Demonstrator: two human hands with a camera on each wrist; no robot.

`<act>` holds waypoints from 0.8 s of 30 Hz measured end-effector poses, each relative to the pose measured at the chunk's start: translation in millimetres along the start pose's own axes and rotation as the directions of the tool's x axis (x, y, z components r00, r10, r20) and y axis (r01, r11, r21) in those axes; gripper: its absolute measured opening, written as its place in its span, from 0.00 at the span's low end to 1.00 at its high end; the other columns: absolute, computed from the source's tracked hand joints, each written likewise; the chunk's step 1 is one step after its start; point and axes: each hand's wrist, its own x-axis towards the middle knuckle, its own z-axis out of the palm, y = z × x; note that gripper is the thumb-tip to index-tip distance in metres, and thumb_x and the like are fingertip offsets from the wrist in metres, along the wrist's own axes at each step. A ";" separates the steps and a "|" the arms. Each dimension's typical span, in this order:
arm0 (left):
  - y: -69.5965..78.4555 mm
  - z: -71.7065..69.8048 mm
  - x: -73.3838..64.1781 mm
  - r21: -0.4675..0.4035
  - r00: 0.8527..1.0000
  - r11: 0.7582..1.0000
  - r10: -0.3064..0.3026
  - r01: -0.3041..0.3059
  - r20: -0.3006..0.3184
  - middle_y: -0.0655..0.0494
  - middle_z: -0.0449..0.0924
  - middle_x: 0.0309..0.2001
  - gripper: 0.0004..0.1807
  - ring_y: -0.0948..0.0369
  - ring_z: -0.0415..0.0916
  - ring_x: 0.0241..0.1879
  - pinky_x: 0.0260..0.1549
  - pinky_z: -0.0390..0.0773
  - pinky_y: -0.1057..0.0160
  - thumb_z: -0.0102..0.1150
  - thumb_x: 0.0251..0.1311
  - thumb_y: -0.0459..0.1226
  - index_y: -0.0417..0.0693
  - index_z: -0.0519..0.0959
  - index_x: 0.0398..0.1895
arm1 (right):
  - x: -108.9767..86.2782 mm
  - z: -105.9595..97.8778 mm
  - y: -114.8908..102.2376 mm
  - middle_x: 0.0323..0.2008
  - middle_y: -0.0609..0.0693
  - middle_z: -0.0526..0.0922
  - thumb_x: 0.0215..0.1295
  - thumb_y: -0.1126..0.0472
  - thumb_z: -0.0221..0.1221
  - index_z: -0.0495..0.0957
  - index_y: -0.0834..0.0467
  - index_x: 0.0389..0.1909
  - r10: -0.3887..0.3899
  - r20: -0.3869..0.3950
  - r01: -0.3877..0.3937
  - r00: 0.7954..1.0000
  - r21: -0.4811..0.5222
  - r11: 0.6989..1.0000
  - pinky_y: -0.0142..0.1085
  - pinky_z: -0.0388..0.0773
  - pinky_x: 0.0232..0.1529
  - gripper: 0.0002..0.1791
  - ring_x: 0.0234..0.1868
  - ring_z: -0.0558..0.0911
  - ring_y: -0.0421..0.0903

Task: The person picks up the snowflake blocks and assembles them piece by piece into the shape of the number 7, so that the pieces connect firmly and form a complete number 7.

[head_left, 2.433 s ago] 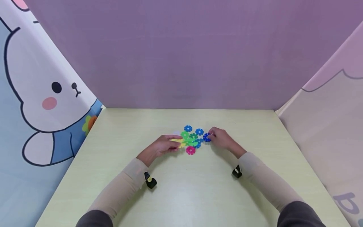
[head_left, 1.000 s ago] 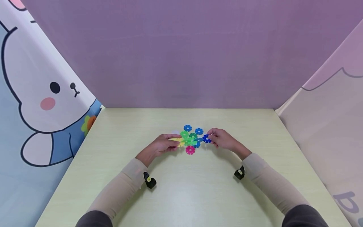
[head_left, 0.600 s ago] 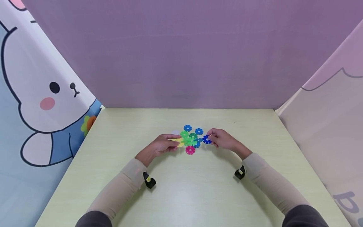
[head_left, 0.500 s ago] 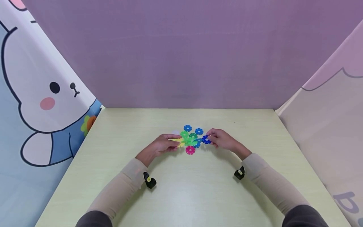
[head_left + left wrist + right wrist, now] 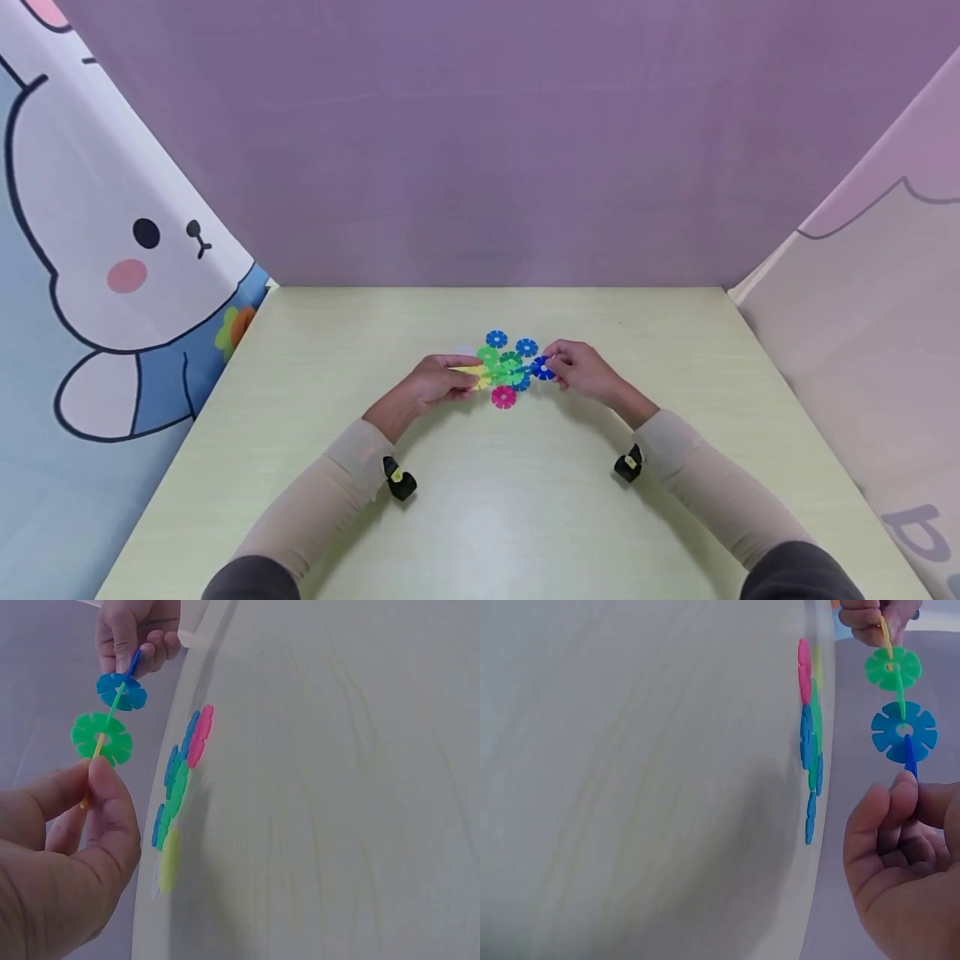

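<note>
Both hands hold opposite ends of a chain of slotted plastic snowflake discs, raised above the table. My left hand pinches a yellow disc, seen edge-on in the left wrist view. That one is slotted into a green disc. Beyond it come a second green disc, edge-on, and a blue disc. My right hand pinches a dark blue disc between thumb and fingers. Its edge meets the blue disc; how deep it sits in the slot I cannot tell.
Below the chain, several loose discs lie on the pale table: a pink disc, a blue disc, another blue disc, green ones, a yellow disc and a whitish disc. A purple panel stands behind.
My right hand has shifted slightly left with the dark blue disc, which is now closer against the chain's blue disc. The left hand keeps its pinch and barely moves. The loose discs stay put.
</note>
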 end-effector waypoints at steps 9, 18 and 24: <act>1.5 0.9 3.4 -0.024 1.000 1.000 -0.015 0.014 -0.024 0.55 0.84 0.30 0.23 0.65 0.81 0.27 0.32 0.85 0.69 0.64 0.65 0.27 0.41 0.79 0.64 | -0.4 -0.1 -3.1 0.31 0.53 0.81 0.78 0.63 0.53 0.79 0.62 0.53 -0.006 -0.029 0.006 1.000 0.017 1.000 0.42 0.84 0.35 0.11 0.30 0.80 0.46; 3.8 0.5 0.3 -0.003 1.000 1.000 -0.014 0.014 -0.025 0.54 0.83 0.31 0.24 0.64 0.82 0.27 0.33 0.85 0.68 0.63 0.65 0.27 0.41 0.78 0.65 | 3.4 3.0 -2.6 0.31 0.54 0.80 0.78 0.62 0.53 0.78 0.61 0.52 -0.003 -0.035 0.004 0.999 0.032 0.999 0.41 0.82 0.33 0.10 0.29 0.79 0.47; 0.9 -2.0 0.2 0.069 0.999 0.996 -0.049 0.047 0.018 0.51 0.82 0.37 0.21 0.61 0.83 0.30 0.35 0.86 0.66 0.64 0.66 0.29 0.45 0.79 0.62 | 6.2 0.1 -2.8 0.28 0.53 0.77 0.80 0.61 0.51 0.78 0.58 0.54 -0.036 -0.014 0.036 0.999 0.009 0.999 0.41 0.82 0.32 0.11 0.27 0.77 0.47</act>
